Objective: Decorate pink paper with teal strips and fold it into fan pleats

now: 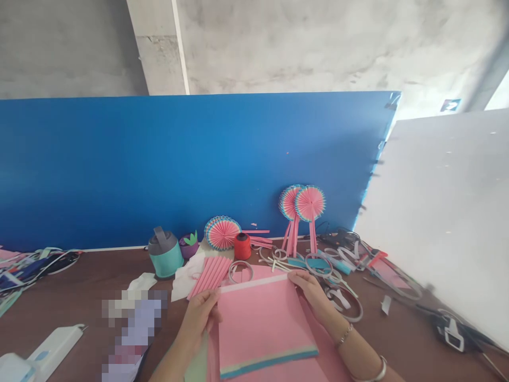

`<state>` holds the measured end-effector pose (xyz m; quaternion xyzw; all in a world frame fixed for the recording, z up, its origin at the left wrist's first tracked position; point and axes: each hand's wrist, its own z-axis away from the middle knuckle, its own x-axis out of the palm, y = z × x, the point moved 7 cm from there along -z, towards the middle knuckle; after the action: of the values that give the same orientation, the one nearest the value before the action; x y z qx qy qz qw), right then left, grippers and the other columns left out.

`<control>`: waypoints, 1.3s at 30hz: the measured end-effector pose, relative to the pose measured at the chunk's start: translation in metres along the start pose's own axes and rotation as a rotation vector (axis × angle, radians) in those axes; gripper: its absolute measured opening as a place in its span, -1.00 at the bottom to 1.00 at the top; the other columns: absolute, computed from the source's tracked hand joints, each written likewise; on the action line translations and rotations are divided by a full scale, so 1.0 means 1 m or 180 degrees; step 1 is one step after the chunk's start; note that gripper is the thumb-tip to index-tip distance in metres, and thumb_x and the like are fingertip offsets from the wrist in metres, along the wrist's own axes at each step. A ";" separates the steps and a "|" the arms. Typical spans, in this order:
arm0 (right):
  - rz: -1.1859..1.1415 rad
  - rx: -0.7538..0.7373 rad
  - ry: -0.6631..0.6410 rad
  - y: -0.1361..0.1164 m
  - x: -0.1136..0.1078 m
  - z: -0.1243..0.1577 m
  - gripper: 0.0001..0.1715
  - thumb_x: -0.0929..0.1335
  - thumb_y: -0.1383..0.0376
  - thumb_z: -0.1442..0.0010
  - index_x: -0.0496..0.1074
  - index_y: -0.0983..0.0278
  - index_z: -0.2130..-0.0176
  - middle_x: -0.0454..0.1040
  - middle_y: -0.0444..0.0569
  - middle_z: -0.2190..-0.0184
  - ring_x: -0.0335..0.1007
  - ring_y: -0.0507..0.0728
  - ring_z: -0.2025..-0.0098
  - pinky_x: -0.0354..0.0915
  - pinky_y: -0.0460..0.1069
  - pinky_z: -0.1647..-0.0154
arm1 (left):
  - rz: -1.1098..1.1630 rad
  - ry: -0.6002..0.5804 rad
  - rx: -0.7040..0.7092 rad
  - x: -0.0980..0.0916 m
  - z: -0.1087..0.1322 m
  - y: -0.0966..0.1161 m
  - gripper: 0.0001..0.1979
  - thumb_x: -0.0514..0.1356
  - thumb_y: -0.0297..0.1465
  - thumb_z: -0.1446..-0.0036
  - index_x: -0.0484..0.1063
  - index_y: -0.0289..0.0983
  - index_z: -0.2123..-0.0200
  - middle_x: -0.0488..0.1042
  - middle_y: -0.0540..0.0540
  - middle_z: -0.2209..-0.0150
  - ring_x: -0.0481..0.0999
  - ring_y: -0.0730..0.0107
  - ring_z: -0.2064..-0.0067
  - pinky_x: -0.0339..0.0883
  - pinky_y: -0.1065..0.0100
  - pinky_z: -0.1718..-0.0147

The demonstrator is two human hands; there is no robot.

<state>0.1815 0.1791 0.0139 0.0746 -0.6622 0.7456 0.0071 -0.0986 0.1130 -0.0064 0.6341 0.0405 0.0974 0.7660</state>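
A pink sheet of paper (pixel 264 318), with a white strip along its far edge and a blue and cream band along its near edge, is held up by its two far corners. My left hand (pixel 204 307) pinches the left corner between thumb and fingers. At the right corner my right hand (pixel 304 284) grips the edge, with bracelets on the wrist. More pink paper (pixel 324 350) lies beneath, partly hidden by the held sheet. Just beyond the left hand is a bundle of pink paper sticks (pixel 209 276).
Round pleated paper fans (pixel 310 204) lean against the blue partition (pixel 191 170). A teal cup (pixel 165 254), a red bottle (pixel 242 246) and a purple pot (pixel 189 245) stand at the back. Paper strips and tape rings (pixel 318 265) clutter the right; a white power strip (pixel 55 347) lies left.
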 end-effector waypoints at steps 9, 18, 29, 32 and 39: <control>0.1220 -0.1392 0.1378 -0.031 -0.026 0.010 -0.69 0.30 0.11 -0.08 0.39 0.25 0.23 0.45 0.05 0.24 0.32 0.21 0.21 0.20 0.03 0.25 | 0.0578 -0.0044 -0.0244 0.013 0.011 0.003 -0.64 0.39 -0.22 0.25 0.36 -0.27 0.43 0.53 -0.02 0.49 0.59 0.29 0.32 0.40 0.43 0.35; 0.3228 -0.3657 0.0470 -0.105 0.091 0.092 -0.84 0.26 0.39 -0.21 0.42 0.22 0.32 0.45 -0.04 0.36 0.26 0.13 0.26 0.05 0.04 0.22 | 0.0556 0.0017 0.0027 0.021 0.016 0.009 -0.62 0.33 -0.11 0.20 0.32 -0.25 0.45 0.43 0.06 0.56 0.58 0.30 0.41 0.36 0.42 0.43; 0.3076 -0.3069 -0.0265 -0.035 0.150 0.053 -0.84 0.28 0.50 -0.08 0.36 0.26 0.41 0.42 -0.06 0.43 0.27 0.13 0.31 0.13 0.01 0.28 | 0.0528 -0.0216 0.0074 0.027 0.021 0.015 -0.67 0.29 -0.13 0.15 0.32 -0.24 0.50 0.47 0.04 0.56 0.55 0.32 0.43 0.37 0.36 0.36; 0.3093 -0.3127 -0.0295 -0.030 0.151 0.055 -0.84 0.27 0.48 -0.13 0.40 0.26 0.34 0.43 -0.04 0.39 0.29 0.14 0.29 0.14 0.01 0.28 | 0.0493 -0.0255 0.0115 0.026 0.015 0.011 -0.62 0.36 -0.12 0.25 0.36 -0.27 0.51 0.51 -0.03 0.55 0.56 0.28 0.43 0.39 0.32 0.34; 0.3213 -0.3324 -0.0247 -0.035 0.152 0.061 -0.81 0.24 0.46 -0.20 0.39 0.26 0.37 0.41 -0.06 0.44 0.27 0.11 0.35 0.12 -0.01 0.32 | 0.0330 -0.0278 0.0245 0.026 0.012 0.009 -0.60 0.38 -0.09 0.26 0.40 -0.29 0.54 0.49 -0.02 0.60 0.52 0.34 0.47 0.41 0.33 0.37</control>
<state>0.0411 0.1101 0.0733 -0.2267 -0.8852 0.2415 -0.3265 -0.0718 0.1078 0.0064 0.6680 -0.0221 0.1075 0.7361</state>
